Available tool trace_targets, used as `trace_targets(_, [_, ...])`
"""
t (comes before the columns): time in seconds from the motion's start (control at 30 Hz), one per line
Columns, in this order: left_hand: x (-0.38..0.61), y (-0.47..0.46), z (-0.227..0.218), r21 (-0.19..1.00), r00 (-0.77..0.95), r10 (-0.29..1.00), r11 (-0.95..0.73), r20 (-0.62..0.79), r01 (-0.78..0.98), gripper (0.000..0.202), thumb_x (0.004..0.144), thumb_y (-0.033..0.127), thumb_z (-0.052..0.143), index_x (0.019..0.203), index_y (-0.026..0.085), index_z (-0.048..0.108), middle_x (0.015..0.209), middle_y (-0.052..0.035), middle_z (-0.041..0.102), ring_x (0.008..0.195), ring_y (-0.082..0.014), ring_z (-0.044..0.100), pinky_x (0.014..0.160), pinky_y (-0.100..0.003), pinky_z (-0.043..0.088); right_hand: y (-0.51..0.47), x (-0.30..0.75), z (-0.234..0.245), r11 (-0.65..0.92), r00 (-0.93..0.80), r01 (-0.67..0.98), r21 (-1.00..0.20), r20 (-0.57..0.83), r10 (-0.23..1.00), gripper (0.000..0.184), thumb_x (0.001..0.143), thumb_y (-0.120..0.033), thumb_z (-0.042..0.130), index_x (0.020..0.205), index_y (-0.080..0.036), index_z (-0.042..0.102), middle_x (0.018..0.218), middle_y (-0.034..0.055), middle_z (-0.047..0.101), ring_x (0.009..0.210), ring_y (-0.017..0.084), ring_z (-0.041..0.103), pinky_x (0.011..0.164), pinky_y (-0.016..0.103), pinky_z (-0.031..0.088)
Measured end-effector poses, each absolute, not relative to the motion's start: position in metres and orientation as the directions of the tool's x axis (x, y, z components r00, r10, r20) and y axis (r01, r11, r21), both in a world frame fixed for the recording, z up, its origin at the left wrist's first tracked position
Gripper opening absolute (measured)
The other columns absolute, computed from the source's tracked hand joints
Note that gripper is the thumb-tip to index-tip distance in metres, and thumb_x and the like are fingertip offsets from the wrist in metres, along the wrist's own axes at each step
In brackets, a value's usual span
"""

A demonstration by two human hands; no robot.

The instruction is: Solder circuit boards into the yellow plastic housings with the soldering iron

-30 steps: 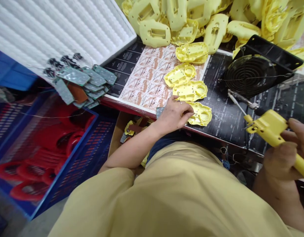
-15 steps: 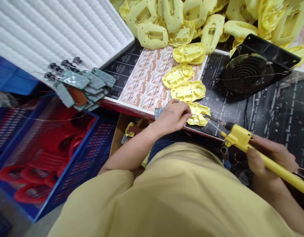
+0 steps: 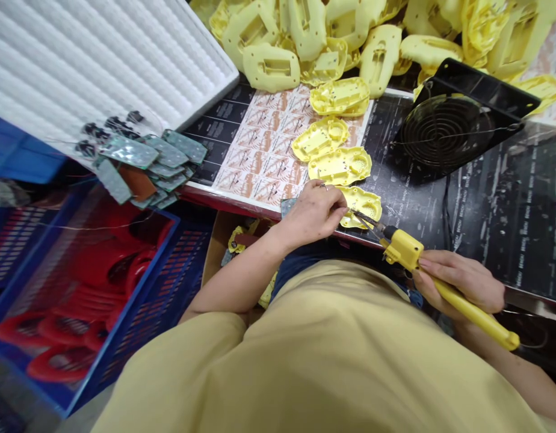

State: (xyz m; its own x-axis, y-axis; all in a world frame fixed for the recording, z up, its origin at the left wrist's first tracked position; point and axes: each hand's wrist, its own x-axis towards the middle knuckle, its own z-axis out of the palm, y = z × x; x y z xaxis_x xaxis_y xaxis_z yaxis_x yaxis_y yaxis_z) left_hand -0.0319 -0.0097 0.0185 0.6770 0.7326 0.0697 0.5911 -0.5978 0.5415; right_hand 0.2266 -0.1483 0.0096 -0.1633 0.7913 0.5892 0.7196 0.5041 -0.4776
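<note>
My right hand (image 3: pixel 463 279) is wrapped round the handle of a yellow soldering iron (image 3: pixel 405 248) with a thin feed tube beside its tip. That tip reaches over the left part of a yellow plastic shell half (image 3: pixel 368 203), lying hollow side up at the bench edge. At the shell's left end, my left hand (image 3: pixel 315 210) has thumb and fingers pinched together close to the tip; what is between them is hidden. A small green circuit board (image 3: pixel 287 207) shows partly behind my left hand. Further shell halves (image 3: pixel 340 166) lie in a column beyond.
Yellow shells (image 3: pixel 273 67) are heaped at the back. A black fan (image 3: pixel 444 126) stands on the right of the bench. Green circuit boards (image 3: pixel 133 151) with wired black parts are piled beside white foam (image 3: pixel 124 54). A blue crate (image 3: pixel 120 337) at lower left holds red rings.
My right hand has moved left with the soldering iron, bringing its tip across the shell towards my left fingertips. My left hand stays pinched at the shell's left end.
</note>
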Motion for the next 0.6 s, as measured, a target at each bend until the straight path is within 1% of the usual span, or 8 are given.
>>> trace_targets(0.1, [-0.032,-0.009,0.018,0.542,0.688,0.723,-0.605,0.065,0.584,0.010,0.093,0.020,0.052,0.089,0.020,0.061,0.089,-0.0037,0.073,0.090,-0.0210,0.068,0.116,-0.045,0.041,-0.146,0.225,0.015,0.606,-0.286,0.700,-0.379,0.629,0.723,0.016,0.098,-0.029,0.068,0.083,-0.021,0.070,0.074,0.0026,0.077,0.060,0.014,0.074,0.055,0.019,0.060])
trace_targets(0.17, [-0.032,-0.008,0.018,0.553,0.690,0.721,-0.601,0.063,0.577,0.010,0.093,0.020,0.052,0.089,0.020,0.060,0.088,-0.0039,0.073,0.091,-0.0211,0.068,0.115,-0.045,0.041,-0.146,0.227,0.018,0.618,-0.312,0.701,-0.356,0.626,0.715,0.012,0.097,-0.025,0.069,0.086,-0.021,0.070,0.075,0.0022,0.077,0.061,0.013,0.074,0.056,0.018,0.060])
trace_targets(0.33, [-0.032,-0.005,0.019,0.575,0.701,0.711,-0.596,0.053,0.561,0.010,0.093,0.021,0.053,0.087,0.020,0.060,0.089,-0.0032,0.073,0.090,-0.0205,0.068,0.114,-0.045,0.043,-0.148,0.238,0.020,0.612,-0.291,0.703,-0.362,0.639,0.712,0.009,0.099,-0.025,0.065,0.092,-0.022,0.069,0.077,0.0021,0.076,0.060,0.013,0.073,0.053,0.020,0.059])
trace_targets(0.43, [-0.032,-0.004,0.020,0.577,0.702,0.710,-0.594,0.049,0.560,0.009,0.093,0.021,0.053,0.087,0.020,0.060,0.088,-0.0029,0.073,0.089,-0.0206,0.068,0.113,-0.045,0.044,-0.147,0.238,0.018,0.633,-0.288,0.683,-0.363,0.663,0.691,0.002,0.097,-0.022,0.067,0.095,-0.023,0.068,0.076,0.0009,0.075,0.059,0.014,0.072,0.050,0.020,0.058])
trace_targets(0.53, [-0.031,-0.004,0.020,0.573,0.703,0.710,-0.595,0.046,0.564,0.010,0.092,0.021,0.054,0.087,0.020,0.062,0.088,-0.0029,0.073,0.089,-0.0207,0.068,0.112,-0.044,0.044,-0.144,0.232,0.018,0.653,-0.280,0.658,-0.375,0.683,0.674,0.003,0.094,-0.020,0.069,0.095,-0.022,0.069,0.075,0.0005,0.075,0.060,0.014,0.072,0.053,0.020,0.059])
trace_targets(0.6, [-0.031,-0.003,0.020,0.565,0.707,0.707,-0.599,0.040,0.567,0.010,0.092,0.021,0.054,0.087,0.021,0.063,0.087,-0.0026,0.073,0.089,-0.0210,0.067,0.112,-0.045,0.044,-0.142,0.229,0.019,0.646,-0.294,0.665,-0.375,0.663,0.688,0.004,0.092,-0.019,0.070,0.093,-0.022,0.070,0.075,0.0003,0.075,0.059,0.013,0.072,0.054,0.020,0.060])
